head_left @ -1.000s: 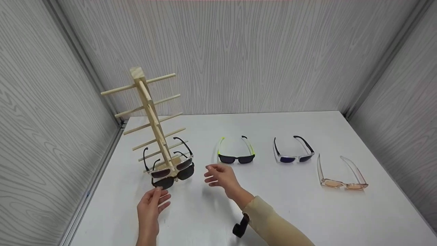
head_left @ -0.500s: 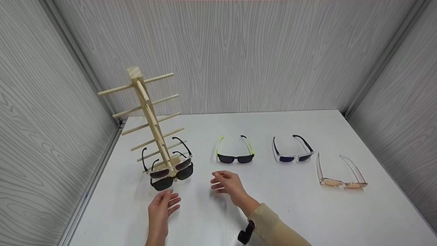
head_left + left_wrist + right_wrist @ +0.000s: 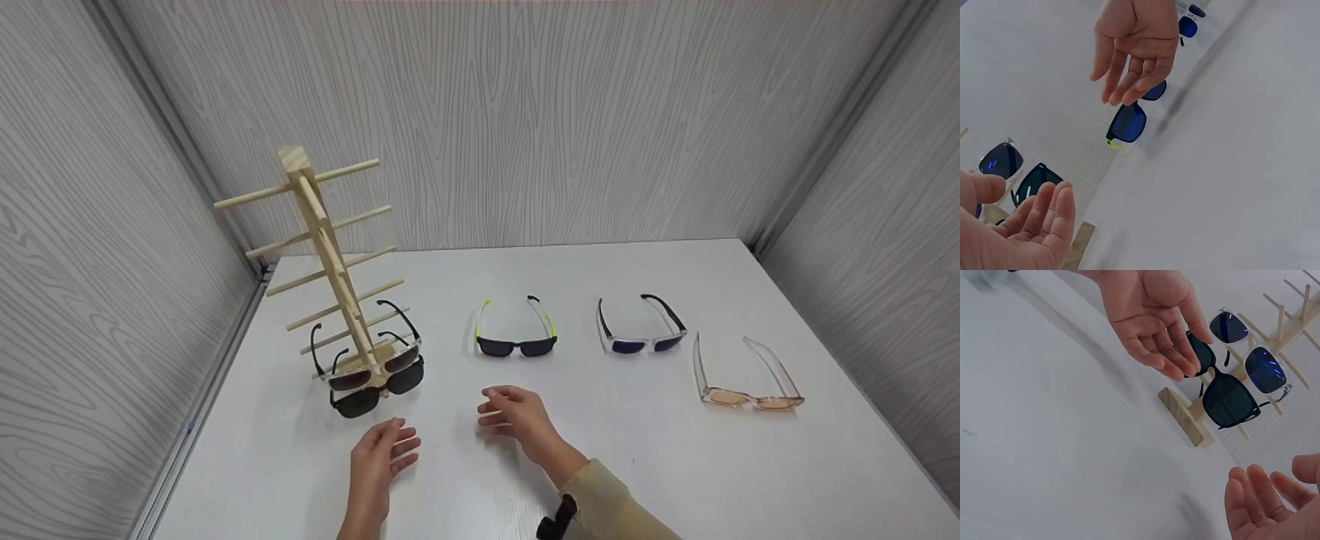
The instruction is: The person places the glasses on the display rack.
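Observation:
My left hand (image 3: 381, 457) hovers over the white table, fingers relaxed and holding nothing. Just beyond its fingertips, at the foot of a wooden display rack (image 3: 324, 244), hang black sunglasses (image 3: 357, 403). Clear-framed sunglasses with dark temples (image 3: 350, 380) rest one level above them. To the right, my right hand (image 3: 523, 421) is likewise without anything in its grasp, its fingers loosely bent. Nearest to it lie sunglasses with a black front and neon-yellow temples (image 3: 496, 348). In the right wrist view, the left hand (image 3: 1154, 323) partly covers one lens of the black sunglasses (image 3: 1230, 399).
Clear-framed sunglasses with blue lenses (image 3: 628, 346) lie right of the neon pair. Farther right are transparent glasses with pale orange lenses (image 3: 727, 398). Bare pegs (image 3: 255, 197) stick out from the upper rack. Wood-grain panels (image 3: 525, 120) enclose the table's back and sides.
My left hand has left the lower edge of the black sunglasses, moving right and slightly nearer to me. The right hand has also drifted right and toward me. The sunglasses stay in place.

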Demonstrator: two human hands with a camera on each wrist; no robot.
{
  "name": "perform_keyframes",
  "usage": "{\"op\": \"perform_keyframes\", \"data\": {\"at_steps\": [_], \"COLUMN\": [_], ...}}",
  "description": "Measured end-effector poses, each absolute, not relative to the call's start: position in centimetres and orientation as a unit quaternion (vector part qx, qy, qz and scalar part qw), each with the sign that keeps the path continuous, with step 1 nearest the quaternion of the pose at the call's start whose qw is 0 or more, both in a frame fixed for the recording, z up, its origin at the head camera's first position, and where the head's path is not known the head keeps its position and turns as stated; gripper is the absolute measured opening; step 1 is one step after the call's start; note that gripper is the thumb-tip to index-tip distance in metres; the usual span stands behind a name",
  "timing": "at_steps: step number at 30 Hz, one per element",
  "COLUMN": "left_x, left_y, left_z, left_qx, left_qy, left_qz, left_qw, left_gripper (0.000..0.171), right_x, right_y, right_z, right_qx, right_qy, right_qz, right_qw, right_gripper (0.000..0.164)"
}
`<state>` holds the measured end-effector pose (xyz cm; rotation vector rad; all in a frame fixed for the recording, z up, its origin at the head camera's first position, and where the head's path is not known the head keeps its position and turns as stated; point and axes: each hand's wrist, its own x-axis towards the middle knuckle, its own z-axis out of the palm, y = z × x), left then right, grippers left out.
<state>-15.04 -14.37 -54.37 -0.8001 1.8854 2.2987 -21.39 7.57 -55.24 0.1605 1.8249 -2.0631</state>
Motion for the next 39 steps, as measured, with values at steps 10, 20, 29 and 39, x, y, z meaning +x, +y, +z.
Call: {"op": "perform_keyframes", "data": {"at_steps": [10, 20, 29, 39], "left_x": [-15.0, -15.6, -16.8, -17.5], "left_y": [-13.5, -12.1, -10.5, -9.2], "left_z": [-54.6, -54.7, -55.0, -55.4], "left_qx": [-0.255, -0.247, -0.211, -0.182], "left_qy": [0.603, 0.615, 0.630, 0.644], "left_qz": [0.754, 0.746, 0.745, 0.739], "left_qw": [0.060, 0.069, 0.066, 0.079], "left_gripper": [0.042, 0.036, 0.037, 0.035], "right_x": [-20.9, -21.0, -21.4, -21.9], "right_y": [9.4, 11.2, 12.6, 14.1], "right_z": [-56.0, -55.9, -55.7, -55.8], "right_qx": [0.082, 0.081, 0.101, 0.117], "right_qy": [0.627, 0.616, 0.619, 0.626], "right_qz": [-0.753, -0.766, -0.764, -0.758], "right_qw": [0.181, 0.165, 0.150, 0.139], "right_gripper": [0.041, 0.044, 0.041, 0.041]}}
